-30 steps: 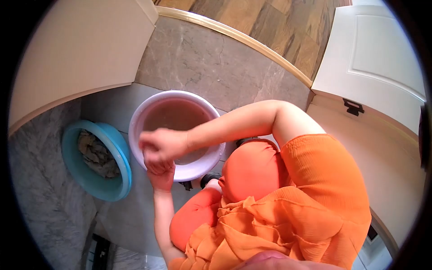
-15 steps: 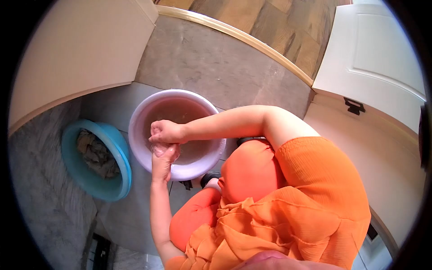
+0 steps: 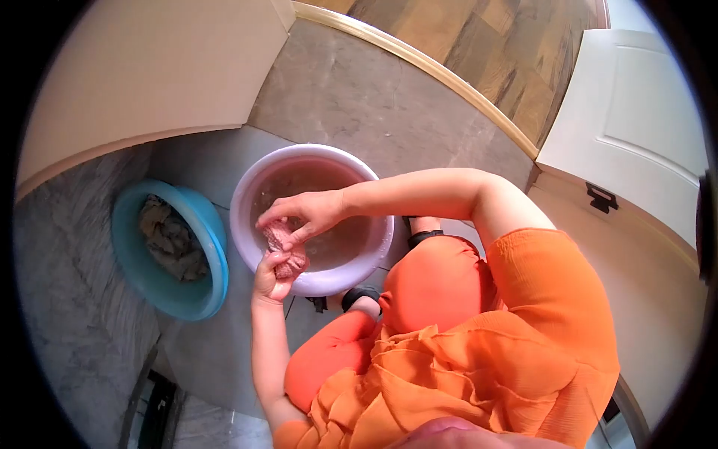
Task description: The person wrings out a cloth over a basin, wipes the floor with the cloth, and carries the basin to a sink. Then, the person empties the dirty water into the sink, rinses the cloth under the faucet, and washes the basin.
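Observation:
A wet, crumpled pink cloth (image 3: 295, 263) is bunched between my two hands over the near-left rim of a lilac basin (image 3: 381, 239). My left hand (image 3: 271, 280) is closed round its lower end. From above, my right hand (image 3: 313, 212) grips the upper part, with the thumb and fingers on either side of the cloth. Cloudy water (image 3: 336, 243) lies in the basin below. Part of the cloth is hidden by my fingers.
A blue basin (image 3: 217, 258) holding crumpled greyish-brown cloth (image 3: 173, 243) stands to the left on the tiles. My orange-clad knees (image 3: 434, 288) are close to the lilac basin's right side. A white door (image 3: 636, 105) stands at the right, beyond a raised threshold (image 3: 419, 56).
My right hand has loosened from a tight fist and lifted its fingers, so more of the pink cloth shows. The whole view has shifted slightly, moving the basins to the right.

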The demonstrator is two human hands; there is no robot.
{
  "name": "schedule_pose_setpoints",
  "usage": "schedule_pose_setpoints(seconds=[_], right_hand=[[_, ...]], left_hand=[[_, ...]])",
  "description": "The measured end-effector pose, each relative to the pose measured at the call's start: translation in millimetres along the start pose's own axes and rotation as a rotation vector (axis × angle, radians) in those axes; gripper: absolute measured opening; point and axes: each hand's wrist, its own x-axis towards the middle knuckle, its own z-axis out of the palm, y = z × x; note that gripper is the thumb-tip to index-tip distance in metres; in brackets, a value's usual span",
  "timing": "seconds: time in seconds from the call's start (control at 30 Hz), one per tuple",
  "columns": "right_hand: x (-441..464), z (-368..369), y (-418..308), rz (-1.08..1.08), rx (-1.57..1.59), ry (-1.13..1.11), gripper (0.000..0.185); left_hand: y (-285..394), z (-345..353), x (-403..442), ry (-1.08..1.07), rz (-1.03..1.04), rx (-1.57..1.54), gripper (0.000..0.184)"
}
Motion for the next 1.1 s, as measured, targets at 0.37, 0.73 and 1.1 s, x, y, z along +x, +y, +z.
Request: schedule_pose_setpoints(seconds=[0.37,0.73,1.1], right_hand=[[15,8,-11,0.328,-0.209,-0.12,0.027],[0,14,10,0.635,0.145,0.082,0.037],[47,11,-20,0.485,0.6,0.017,0.024]], left_hand=[[-11,47,11,0.152,0.154,0.576,0.026],[-18,39,30,0.335,0.37,0.637,0.037],[-21,49,0,-0.192,0.155,-0.175,0.053]])
